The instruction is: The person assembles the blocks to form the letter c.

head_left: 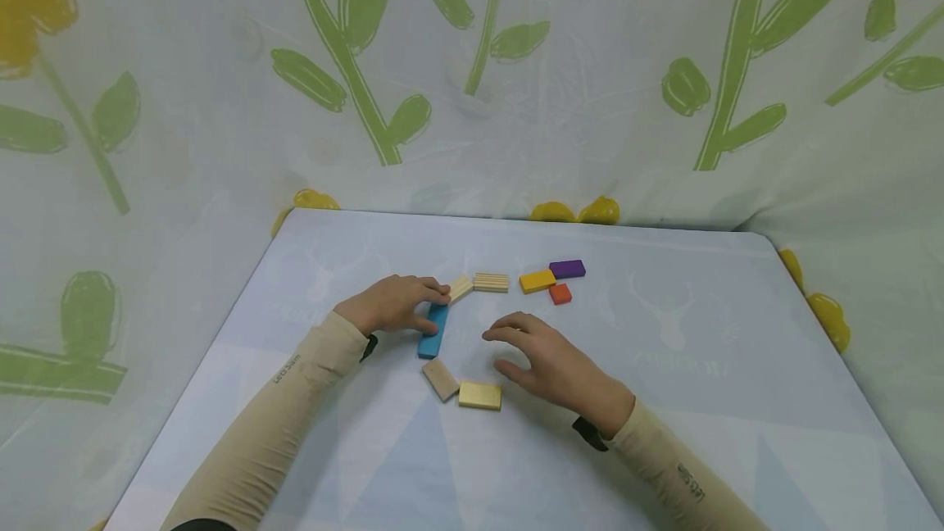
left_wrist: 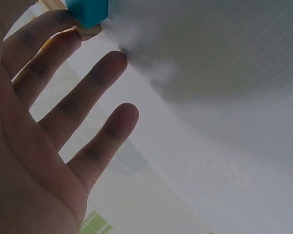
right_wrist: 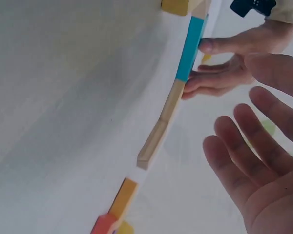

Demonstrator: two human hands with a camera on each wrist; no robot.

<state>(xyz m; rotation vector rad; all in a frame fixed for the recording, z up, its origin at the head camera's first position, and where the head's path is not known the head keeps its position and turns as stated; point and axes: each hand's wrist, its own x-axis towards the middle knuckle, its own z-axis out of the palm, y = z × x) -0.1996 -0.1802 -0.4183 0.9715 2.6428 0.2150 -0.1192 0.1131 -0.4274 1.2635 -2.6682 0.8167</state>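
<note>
Leftmost, the left hand (head_left: 394, 301) reaches over the table (head_left: 737, 367) with loosely spread fingers; thumb and fingertips touch the blue oblong block (head_left: 432, 343) along its outer side and far end, with no clear pinch showing. The step in hand appears to be nudging this block into line; that seems to call for light pressure, so its neighbours stay put. Just beside its near end lies a plain pale wooden block (head_left: 441, 379); by its far end, a grooved pale wooden block (head_left: 461, 289). Next come a gold rectangular block (head_left: 480, 396) in front and a second grooved wooden block (head_left: 491, 282) behind. The right hand (head_left: 549, 359) hovers with relaxed, parted fingers, holding nothing. Behind it are a yellow-orange rectangular block (head_left: 537, 281), a small red-orange block (head_left: 560, 294) and a purple rectangular block (head_left: 567, 269), grouped closely.
</note>
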